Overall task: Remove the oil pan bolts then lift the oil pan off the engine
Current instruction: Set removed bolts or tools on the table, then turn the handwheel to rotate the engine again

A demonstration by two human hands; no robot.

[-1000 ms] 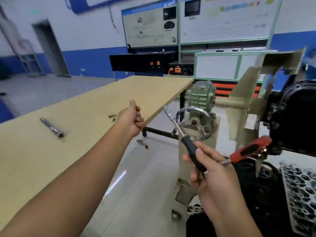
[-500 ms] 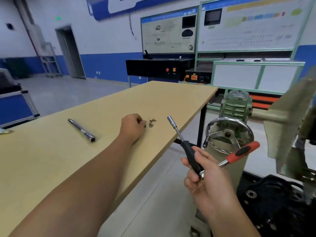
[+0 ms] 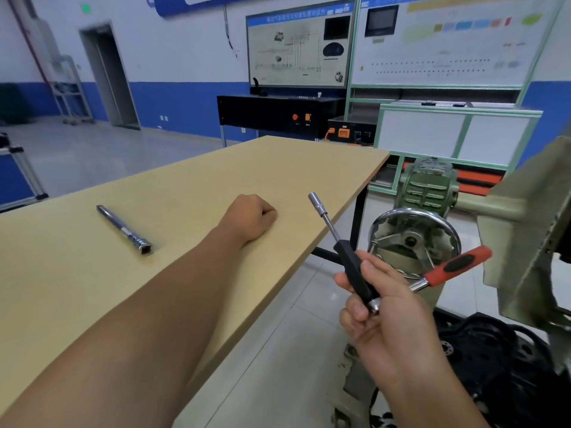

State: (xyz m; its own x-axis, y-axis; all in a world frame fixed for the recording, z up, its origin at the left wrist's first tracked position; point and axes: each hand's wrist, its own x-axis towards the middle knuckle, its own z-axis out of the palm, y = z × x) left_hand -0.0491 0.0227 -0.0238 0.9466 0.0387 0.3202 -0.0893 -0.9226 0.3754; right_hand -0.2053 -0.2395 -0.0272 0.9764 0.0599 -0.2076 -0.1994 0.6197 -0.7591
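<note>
Two tools sit in the right hand (image 3: pixel 389 316): a black-handled nut driver (image 3: pixel 343 251) with a chrome shaft and socket tip pointing up and left, and a ratchet (image 3: pixel 454 267) with a red-and-black grip sticking out to the right. Fingers wrap the black handle near its chrome butt end; the ratchet head is covered by the hand, so how it is held is unclear. This hand hovers off the table edge, over the floor, in front of the chrome handwheel (image 3: pixel 414 239) of the olive-green engine stand (image 3: pixel 525 230). Oil pan and bolts: not identifiable. Only dark engine parts (image 3: pixel 506 359) show at lower right, blurred and cut by the frame edge. The left hand (image 3: pixel 251 216) rests knuckles-up on the tan table (image 3: pixel 191 186), fingers curled under into a fist; anything inside it is hidden, cannot tell. The forearm stretches diagonally across the tabletop from lower left. A chrome extension bar (image 3: pixel 123 230) lies on the table to the left, well apart from the fist, square drive end facing the camera. Training display boards (image 3: pixel 370 41) line the far wall.
</note>
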